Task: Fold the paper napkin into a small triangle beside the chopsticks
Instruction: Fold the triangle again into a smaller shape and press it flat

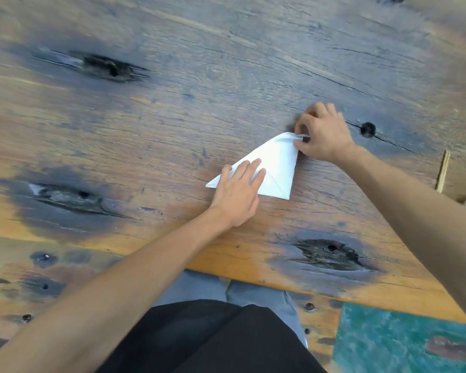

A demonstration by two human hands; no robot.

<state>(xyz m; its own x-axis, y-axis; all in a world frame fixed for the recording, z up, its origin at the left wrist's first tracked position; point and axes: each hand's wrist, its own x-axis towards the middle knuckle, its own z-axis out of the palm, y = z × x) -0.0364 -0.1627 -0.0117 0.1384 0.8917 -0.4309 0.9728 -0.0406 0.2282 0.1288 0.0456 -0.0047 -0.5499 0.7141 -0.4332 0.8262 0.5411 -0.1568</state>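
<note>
Napkin — left hand flat, right hand pinching corner.

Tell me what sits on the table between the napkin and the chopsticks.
Only the right hand, pinching the napkin's far corner; past it bare wooden table runs to the chopsticks, in the head view.

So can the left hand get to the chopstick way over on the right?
Probably not easily. The left hand lies flat on the napkin, and the right hand and its arm cross between it and the chopstick.
</note>
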